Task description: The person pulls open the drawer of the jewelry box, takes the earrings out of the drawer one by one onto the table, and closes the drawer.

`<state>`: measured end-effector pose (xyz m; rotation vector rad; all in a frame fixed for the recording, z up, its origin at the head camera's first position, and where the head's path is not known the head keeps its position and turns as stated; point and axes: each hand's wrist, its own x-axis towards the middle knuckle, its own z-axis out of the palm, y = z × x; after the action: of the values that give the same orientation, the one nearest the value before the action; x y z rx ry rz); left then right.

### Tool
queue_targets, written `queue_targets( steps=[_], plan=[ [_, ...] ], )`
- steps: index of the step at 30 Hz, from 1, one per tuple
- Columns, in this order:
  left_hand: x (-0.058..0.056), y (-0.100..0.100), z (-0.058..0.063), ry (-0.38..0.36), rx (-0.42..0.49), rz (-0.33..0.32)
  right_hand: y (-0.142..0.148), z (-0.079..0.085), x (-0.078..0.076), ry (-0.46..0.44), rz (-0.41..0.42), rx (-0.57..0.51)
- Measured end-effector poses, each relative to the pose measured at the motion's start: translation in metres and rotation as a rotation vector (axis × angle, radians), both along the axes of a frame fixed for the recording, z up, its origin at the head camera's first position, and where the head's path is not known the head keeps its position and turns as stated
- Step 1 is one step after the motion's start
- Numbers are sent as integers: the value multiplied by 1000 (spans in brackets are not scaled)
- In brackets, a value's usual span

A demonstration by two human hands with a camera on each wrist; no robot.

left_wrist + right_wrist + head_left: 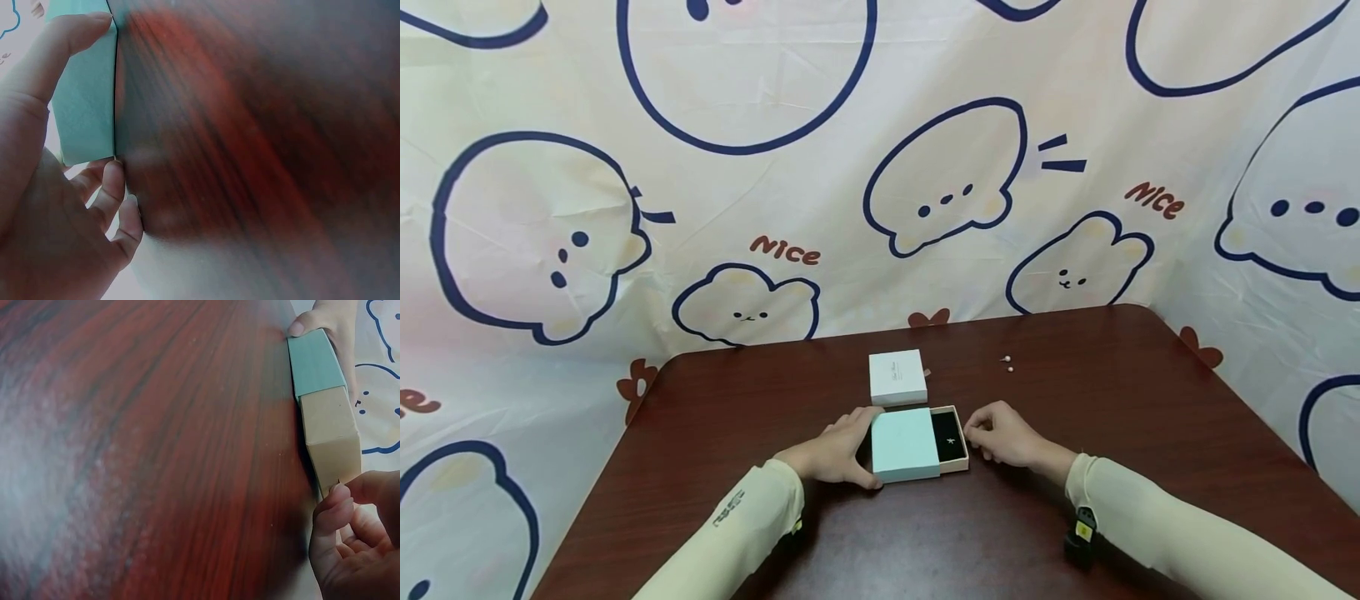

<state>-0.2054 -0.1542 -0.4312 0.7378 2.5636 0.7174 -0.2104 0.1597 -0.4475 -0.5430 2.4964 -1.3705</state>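
Observation:
A mint-green drawer box [904, 446] lies on the table, its cream inner tray [967, 467] slid partly out to the right. The tray has a black lining [948, 429] with a small shiny piece of jewellery [951, 442] on it. My left hand [838, 450] grips the green sleeve at its left end, thumb [94, 28] at the near side and fingers at the far side. At the tray's right end, my right hand [1006, 435] pinches with thumb and forefinger; in the right wrist view the tray's end [334, 459] meets these fingertips. Whatever lies between them is hidden.
Behind the green box stands a white box [897, 377] with faint print on its lid and a small brown tab [927, 372] at its right side. Two tiny pearl-like studs [1007, 359] lie farther back on the right. A patterned cloth [752, 200] hangs behind the dark wooden table [1097, 392].

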Motion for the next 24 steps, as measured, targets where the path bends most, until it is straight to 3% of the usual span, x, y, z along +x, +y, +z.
queue_targets(
  steps=[24],
  plan=[
    [-1,-1,-2,12,8,-4,11,1,0,-14,-4,-9]
  ],
)
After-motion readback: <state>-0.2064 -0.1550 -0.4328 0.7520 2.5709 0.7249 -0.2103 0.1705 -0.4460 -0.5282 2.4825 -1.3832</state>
